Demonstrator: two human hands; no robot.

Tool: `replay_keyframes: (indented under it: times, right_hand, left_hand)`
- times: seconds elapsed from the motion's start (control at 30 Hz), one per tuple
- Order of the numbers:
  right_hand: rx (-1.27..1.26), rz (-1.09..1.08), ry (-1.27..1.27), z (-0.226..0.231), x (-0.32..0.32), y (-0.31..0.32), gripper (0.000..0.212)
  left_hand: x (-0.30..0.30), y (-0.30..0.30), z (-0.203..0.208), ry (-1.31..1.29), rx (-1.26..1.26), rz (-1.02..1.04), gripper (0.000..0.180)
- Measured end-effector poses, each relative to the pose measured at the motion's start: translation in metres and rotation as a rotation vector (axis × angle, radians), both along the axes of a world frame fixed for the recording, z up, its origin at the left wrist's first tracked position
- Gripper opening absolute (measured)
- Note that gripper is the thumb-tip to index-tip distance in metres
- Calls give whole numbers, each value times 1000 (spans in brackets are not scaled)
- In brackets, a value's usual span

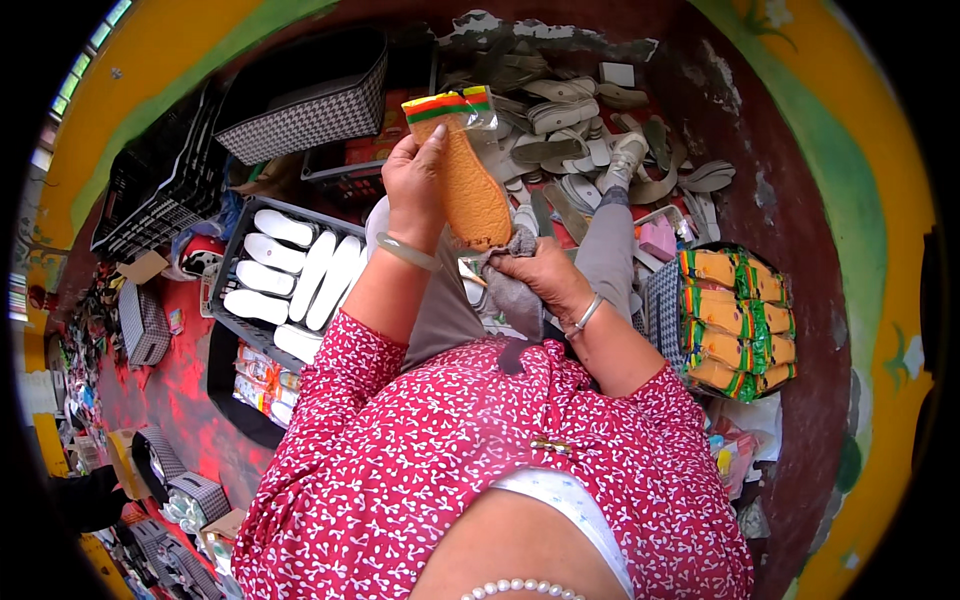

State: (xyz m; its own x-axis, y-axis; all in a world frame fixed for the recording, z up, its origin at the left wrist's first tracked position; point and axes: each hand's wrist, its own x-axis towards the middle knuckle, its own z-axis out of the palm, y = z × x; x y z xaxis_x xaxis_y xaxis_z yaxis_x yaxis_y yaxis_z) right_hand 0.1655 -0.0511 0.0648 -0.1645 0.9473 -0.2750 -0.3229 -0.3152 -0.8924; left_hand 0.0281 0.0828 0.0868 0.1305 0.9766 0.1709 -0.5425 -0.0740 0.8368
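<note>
An orange-brown insole (472, 190) in a clear plastic bag stands upright in front of me, its heel end down. Across the bag's top runs a header (450, 103) striped in yellow, red and green. My left hand (415, 178) pinches the bag by its upper left edge, thumb on the front. A crumpled grey cloth (515, 298) is bunched in the closed fingers of my right hand (552, 278). The cloth touches the insole's lower end, and part of it hangs down toward my lap.
White insoles lie in a dark crate (228, 290) on the left. A checked basket (660, 295) on the right holds several packaged orange insoles (722, 312). Shoe soles (560, 115) are heaped by the far wall. A large checked basket (300, 128) stands far left.
</note>
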Motion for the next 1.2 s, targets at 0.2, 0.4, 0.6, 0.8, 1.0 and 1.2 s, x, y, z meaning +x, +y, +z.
replay_keyframes:
  times: [0.2, 0.4, 0.6, 0.8, 1.0, 1.2]
  right_hand:
    - [6, 186, -324, -28, 8, -15, 21]
    - [-48, -105, 436, -21, 61, 6, 39]
    - [-73, 37, 545, 24, 26, 35, 35]
    - [13, -186, 440, -2, -14, 39, 30]
    - [94, -196, 291, 6, -14, 30, 30]
    - [475, -261, -735, 22, -12, 25, 17]
  left_hand:
    - [-34, 31, 29, -186, 53, 263, 21]
    - [-41, 34, 40, -222, 149, 363, 20]
    - [3, 11, 32, -279, 191, 308, 16]
    - [10, 0, 31, -287, 152, 222, 16]
    - [11, 8, 13, -407, 29, 224, 15]
    - [12, 10, -17, -246, -77, 2, 45]
